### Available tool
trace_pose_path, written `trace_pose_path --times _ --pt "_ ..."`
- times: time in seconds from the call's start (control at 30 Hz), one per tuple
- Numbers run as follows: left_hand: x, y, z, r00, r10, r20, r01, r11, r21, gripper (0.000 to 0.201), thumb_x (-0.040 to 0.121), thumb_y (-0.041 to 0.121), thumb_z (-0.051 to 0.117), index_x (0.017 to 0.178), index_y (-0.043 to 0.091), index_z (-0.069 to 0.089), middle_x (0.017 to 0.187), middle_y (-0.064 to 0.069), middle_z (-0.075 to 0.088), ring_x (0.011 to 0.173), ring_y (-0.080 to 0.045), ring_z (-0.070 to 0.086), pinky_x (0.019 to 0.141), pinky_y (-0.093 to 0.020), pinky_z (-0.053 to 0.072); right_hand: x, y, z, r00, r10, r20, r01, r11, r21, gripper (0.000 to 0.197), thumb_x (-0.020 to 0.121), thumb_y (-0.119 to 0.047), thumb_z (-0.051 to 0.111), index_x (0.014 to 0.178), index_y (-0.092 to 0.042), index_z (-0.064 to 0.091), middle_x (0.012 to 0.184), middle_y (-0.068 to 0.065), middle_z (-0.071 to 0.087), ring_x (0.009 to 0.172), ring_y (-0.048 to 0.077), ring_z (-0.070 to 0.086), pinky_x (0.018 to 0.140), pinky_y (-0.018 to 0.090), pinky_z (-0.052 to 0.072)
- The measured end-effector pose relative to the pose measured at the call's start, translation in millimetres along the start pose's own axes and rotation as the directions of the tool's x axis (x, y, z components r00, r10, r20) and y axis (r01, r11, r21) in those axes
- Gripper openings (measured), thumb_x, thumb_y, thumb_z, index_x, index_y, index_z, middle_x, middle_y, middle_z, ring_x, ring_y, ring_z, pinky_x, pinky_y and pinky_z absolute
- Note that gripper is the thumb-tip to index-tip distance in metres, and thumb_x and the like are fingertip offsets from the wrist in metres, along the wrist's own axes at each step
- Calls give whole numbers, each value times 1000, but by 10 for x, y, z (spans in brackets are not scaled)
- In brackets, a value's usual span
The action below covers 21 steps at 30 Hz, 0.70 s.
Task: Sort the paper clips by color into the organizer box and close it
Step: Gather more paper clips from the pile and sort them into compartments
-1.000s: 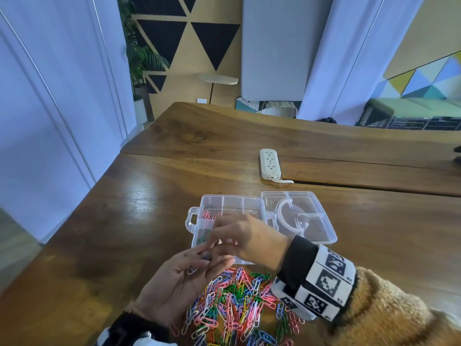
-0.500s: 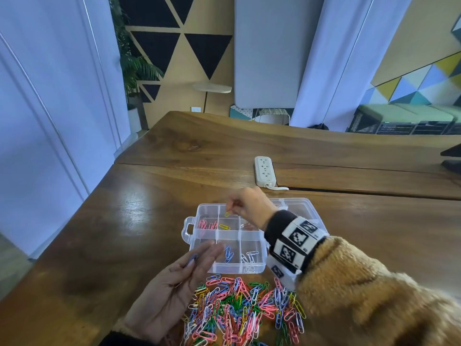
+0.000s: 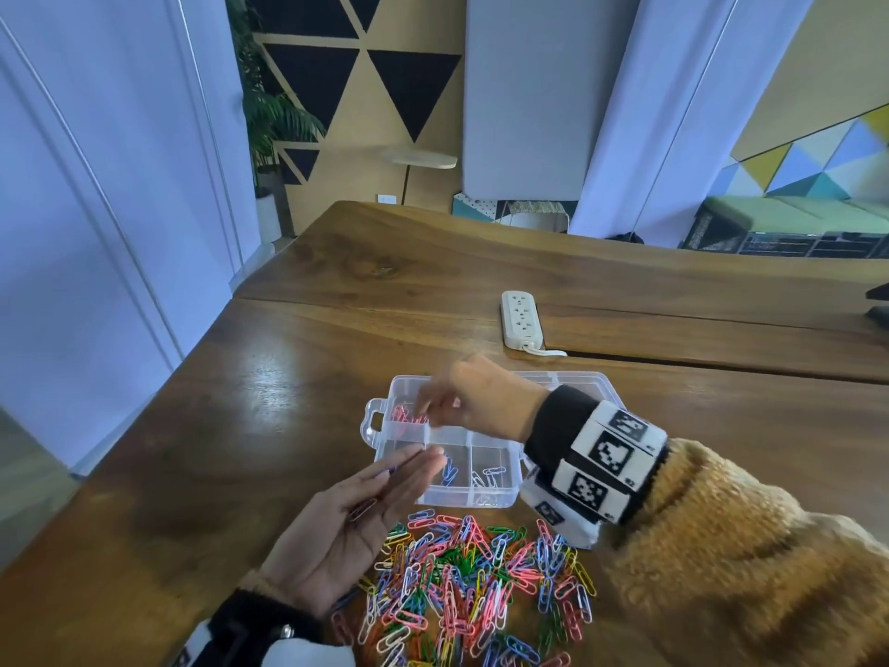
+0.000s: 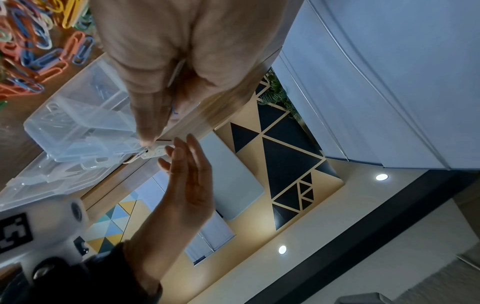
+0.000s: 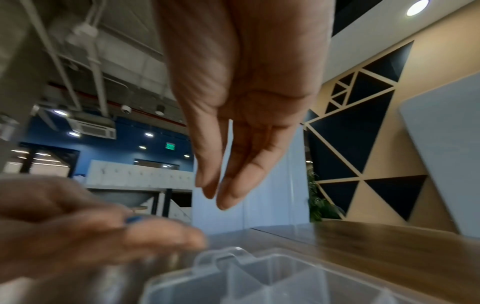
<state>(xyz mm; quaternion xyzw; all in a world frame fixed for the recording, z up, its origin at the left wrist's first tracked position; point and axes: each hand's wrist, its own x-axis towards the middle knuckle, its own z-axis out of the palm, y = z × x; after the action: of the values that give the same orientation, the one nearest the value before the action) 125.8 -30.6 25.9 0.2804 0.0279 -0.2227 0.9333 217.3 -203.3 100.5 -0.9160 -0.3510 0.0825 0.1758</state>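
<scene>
The clear organizer box [image 3: 495, 495] lies open on the table, its lid [image 3: 584, 380] flat behind it. Pink clips [image 3: 406, 416] fill the back left compartment, blue clips [image 3: 450, 471] and white clips [image 3: 488, 476] sit in front ones. My right hand [image 3: 425, 402] hovers over the pink compartment, fingers loose and pointing down [image 5: 221, 191], holding nothing I can see. My left hand [image 3: 409, 466] lies palm up at the box's front left corner, with a blue clip [image 5: 133, 219] and a purple clip [image 3: 361, 509] resting on it. The mixed clip pile [image 3: 471, 584] is close to me.
A white power strip [image 3: 521, 320] lies behind the box, beside a seam in the wooden table [image 3: 240, 450]. The table's left edge drops off near a white wall. Bare wood stretches left and right of the box.
My right hand picked a clip off my left palm, carried it over the back middle compartment, then moved left above the pink clips with loosened fingers. My left hand stayed put.
</scene>
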Motion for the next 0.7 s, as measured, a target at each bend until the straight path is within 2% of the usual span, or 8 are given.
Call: trace_pose_path --times 0.1,0.2,0.27,0.4,0.5,0.57,0.6,0.7 --pt "-43 -21 168 997 -78 12 78 997 -24 78 40 -10 89 110 -21 58 124 -38 53 110 -41 61 78 -41 58 -146 -269 -40 980 -198 10 198 980 7 19 83 -6 61 99 -11 70 93 7 67 78 12 57 74 26 47" --pt "-5 -48 237 991 -102 -85 99 994 -41 85 22 -5 93 100 -23 62 112 -40 59 96 -43 66 65 -42 59 -173 -306 85 976 -217 33 218 976 -24 16 83 -5 61 96 -9 69 98 5 63 80 10 52 76 38 50" --pt "14 -77 251 990 -98 -97 91 993 -75 84 18 -5 92 95 -23 64 111 -40 59 95 -44 66 66 -46 59 -185 -286 171 982 -188 5 188 982 -11 12 82 -7 62 92 -9 67 98 5 61 82 15 55 73 44 51" --pt "-11 -96 276 990 -133 -41 124 979 -160 85 22 -16 82 102 -27 57 118 -44 52 102 -51 61 65 -51 57 -259 -239 191 973 -213 -93 214 977 -3 7 79 -4 63 85 -6 65 89 8 62 75 21 60 65 42 52" --pt "-38 -29 261 986 -158 59 166 973 -162 84 37 -24 72 119 -23 51 126 -43 47 110 -52 56 72 -49 58 -274 -205 101 970 -217 -113 221 975 23 7 79 -1 62 83 -5 66 84 7 66 68 12 55 66 26 49" --pt "-68 31 277 973 -178 150 200 969 -143 77 54 -26 59 129 -18 45 132 -41 43 121 -49 49 89 -48 53 -248 -163 38 981 -160 -112 165 986 32 5 80 -3 64 84 -5 66 84 5 68 68 6 51 65 8 39" --pt "-77 62 278 975 -160 154 177 979 -100 78 57 -25 55 133 -16 41 133 -39 44 123 -47 48 94 -47 51 -223 -124 22 986 -125 -113 128 991 27 4 80 -4 64 84 -5 65 83 5 68 68 6 51 65 7 37" --pt "-74 120 173 995 -64 71 62 997 37 107 42 -19 75 139 2 35 129 -35 51 118 -45 54 84 -45 56 -143 -35 71 999 -3 -48 1 999 -42 5 83 -5 59 85 -8 64 82 4 66 74 14 55 76 22 46"
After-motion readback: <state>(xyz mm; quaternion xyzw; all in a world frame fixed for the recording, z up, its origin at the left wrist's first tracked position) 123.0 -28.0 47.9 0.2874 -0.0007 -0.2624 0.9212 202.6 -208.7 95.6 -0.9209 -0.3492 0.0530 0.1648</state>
